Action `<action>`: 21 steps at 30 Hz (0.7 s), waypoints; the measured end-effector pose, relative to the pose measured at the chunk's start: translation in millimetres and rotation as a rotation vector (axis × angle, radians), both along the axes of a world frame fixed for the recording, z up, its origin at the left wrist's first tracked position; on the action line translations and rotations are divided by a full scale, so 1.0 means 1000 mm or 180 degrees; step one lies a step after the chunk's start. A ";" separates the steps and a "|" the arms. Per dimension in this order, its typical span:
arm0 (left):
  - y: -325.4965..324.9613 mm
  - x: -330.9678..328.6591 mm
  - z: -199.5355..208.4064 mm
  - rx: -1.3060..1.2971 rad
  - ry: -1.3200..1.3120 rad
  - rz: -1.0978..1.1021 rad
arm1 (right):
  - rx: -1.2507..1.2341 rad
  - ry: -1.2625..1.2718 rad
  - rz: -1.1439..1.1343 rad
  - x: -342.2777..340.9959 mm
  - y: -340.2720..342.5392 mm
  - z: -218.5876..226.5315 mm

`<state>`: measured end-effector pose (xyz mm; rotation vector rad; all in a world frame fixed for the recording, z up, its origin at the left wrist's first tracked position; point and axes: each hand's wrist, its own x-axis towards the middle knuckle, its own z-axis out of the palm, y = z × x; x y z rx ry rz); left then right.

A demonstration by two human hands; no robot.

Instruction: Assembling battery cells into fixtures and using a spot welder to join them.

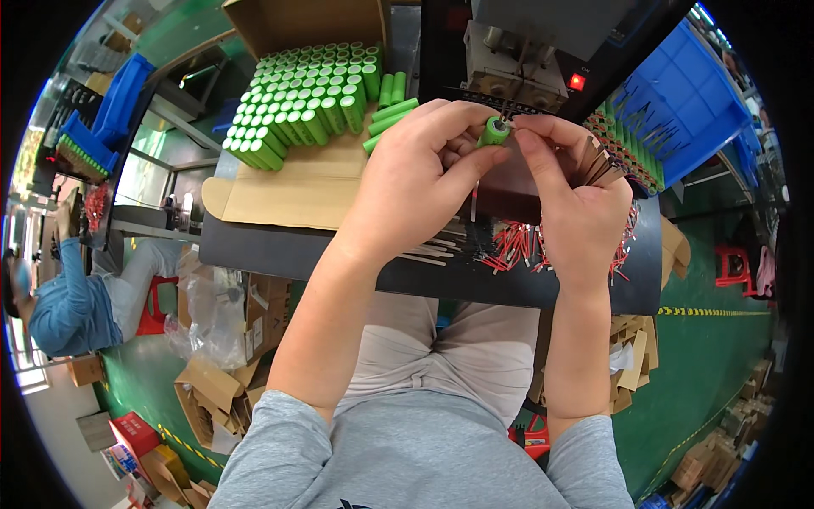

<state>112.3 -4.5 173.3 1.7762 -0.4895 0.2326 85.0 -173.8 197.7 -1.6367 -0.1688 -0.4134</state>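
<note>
My left hand (pixel 405 174) is closed round a green battery cell (pixel 493 133), its end turned toward me. The cell is right under the thin electrode pins (pixel 506 109) of a black spot welder (pixel 513 75). My right hand (pixel 583 212) pinches at that end of the cell; what sits between its fingertips is too small to make out. Several flat metal strips (pixel 600 164) are tucked in the same hand, sticking out by the palm. More green cells (pixel 297 106) stand in rows in an open cardboard box (pixel 284 199) at the left, with a few lying beside them.
Red wire pieces (pixel 519 246) and loose metal strips (pixel 431 251) lie near the front edge of the dark table (pixel 280 254). At the right, a blue bin (pixel 691 93) stands behind cells with wires (pixel 632 153). A person in blue (pixel 72 297) sits at far left.
</note>
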 end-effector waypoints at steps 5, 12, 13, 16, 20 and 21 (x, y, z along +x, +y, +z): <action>0.000 0.001 0.000 0.0042 -0.0020 0.0047 | -0.0070 0.0054 -0.0027 0.002 -0.001 0.001; 0.000 0.000 0.002 0.0120 0.0000 0.0094 | -0.0187 0.0029 -0.0018 0.004 -0.001 0.002; 0.000 0.000 0.003 0.0137 0.0001 0.0109 | -0.0188 0.0030 -0.0015 0.004 -0.001 0.002; 0.000 0.000 0.003 0.0137 0.0001 0.0104 | -0.0175 0.0073 0.0025 0.004 -0.002 0.003; 0.000 -0.001 0.004 0.0183 0.0000 0.0122 | -0.0345 0.0101 -0.0057 0.004 -0.002 0.004; 0.000 -0.001 0.004 0.0182 -0.0001 0.0121 | -0.0289 0.0094 -0.0057 0.004 -0.002 0.004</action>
